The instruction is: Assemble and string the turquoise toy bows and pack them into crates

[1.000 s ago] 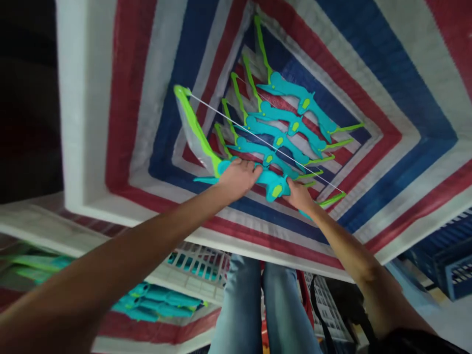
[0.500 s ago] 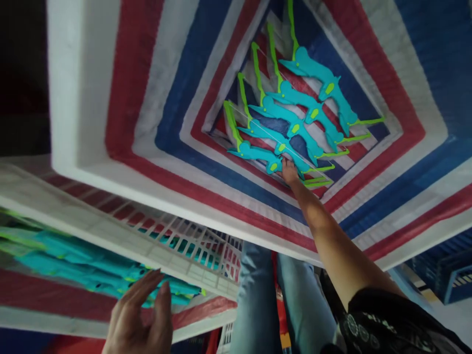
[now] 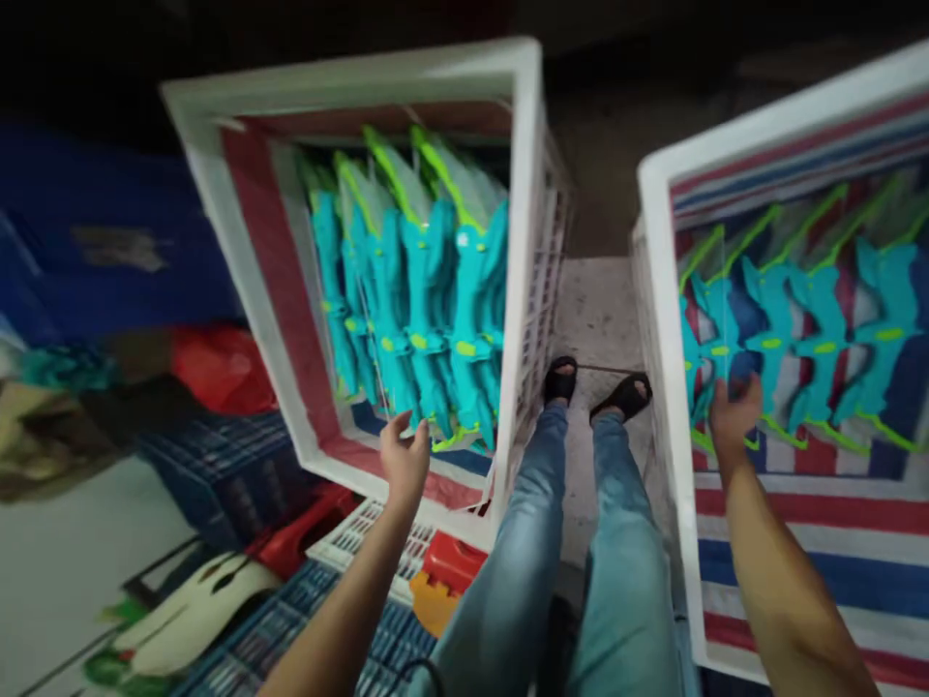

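Several teal pieces with lime-green edges (image 3: 417,290) stand packed in the left white crate (image 3: 341,66). My left hand (image 3: 406,450) is over that crate's near part, fingers apart and empty, close to the pieces' lower ends. In the right white crate (image 3: 657,319), more teal pieces (image 3: 773,339) lie spaced out in a row on a striped red, white and blue lining. My right hand (image 3: 734,411) is at the lower end of a piece on the left of that row; blur hides whether its fingers hold anything.
Between the crates are my legs and black sandals on a grey floor (image 3: 595,300). At the left are a dark blue crate (image 3: 224,474), a red bag (image 3: 222,368) and a blue container (image 3: 108,242). Red and orange plastic parts (image 3: 450,566) lie beside my left leg.
The view has swung round, so both crates now show on either side of my legs. My left hand is now over the left crate's pieces; my right hand remains in the right crate.
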`<action>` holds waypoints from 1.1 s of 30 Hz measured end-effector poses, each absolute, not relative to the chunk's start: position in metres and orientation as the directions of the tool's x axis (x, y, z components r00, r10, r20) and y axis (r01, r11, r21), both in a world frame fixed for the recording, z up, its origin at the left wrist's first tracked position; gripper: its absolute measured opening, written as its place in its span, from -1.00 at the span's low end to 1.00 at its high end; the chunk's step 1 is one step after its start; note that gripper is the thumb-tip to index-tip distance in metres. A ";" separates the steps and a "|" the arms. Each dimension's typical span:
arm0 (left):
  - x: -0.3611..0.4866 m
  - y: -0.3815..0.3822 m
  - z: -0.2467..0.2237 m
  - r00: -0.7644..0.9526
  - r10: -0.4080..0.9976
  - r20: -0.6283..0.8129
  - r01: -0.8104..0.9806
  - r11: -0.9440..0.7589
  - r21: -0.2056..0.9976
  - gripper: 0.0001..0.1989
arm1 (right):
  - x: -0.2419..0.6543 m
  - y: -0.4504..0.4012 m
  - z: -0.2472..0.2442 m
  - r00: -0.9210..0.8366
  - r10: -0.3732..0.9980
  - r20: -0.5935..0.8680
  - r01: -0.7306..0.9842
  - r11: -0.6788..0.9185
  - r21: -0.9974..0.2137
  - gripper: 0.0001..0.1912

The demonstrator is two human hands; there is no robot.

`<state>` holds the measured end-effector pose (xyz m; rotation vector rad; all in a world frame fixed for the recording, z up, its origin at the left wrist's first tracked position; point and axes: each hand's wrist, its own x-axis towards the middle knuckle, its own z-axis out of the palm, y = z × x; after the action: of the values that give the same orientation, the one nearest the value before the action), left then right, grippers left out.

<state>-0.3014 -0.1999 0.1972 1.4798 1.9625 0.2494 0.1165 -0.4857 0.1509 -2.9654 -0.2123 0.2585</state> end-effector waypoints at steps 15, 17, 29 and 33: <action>-0.315 -0.086 0.107 0.045 0.836 -0.546 0.806 0.293 0.515 -0.31 | -0.096 -0.067 0.209 -0.426 0.851 -0.307 0.900 0.434 -0.045 -0.60; -0.311 -0.077 0.102 0.047 0.788 -0.613 0.816 0.324 0.479 -0.40 | -0.104 -0.041 0.190 -0.431 0.781 -0.451 0.873 0.487 0.008 -0.58; -0.357 -0.081 0.155 -0.039 0.842 -0.538 0.795 0.352 0.493 -0.62 | -0.082 -0.054 0.225 -0.494 0.640 -0.588 0.760 0.647 0.066 -0.66; -0.347 -0.101 0.170 0.028 0.804 -0.594 0.758 0.370 0.537 -0.68 | -0.068 -0.067 0.229 -0.447 0.532 -0.719 0.769 0.640 -0.004 -0.74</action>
<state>-0.3465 -0.1011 0.1700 1.3882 1.7248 0.0643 -0.0682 -0.0666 0.2290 -1.6099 -3.4422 0.6913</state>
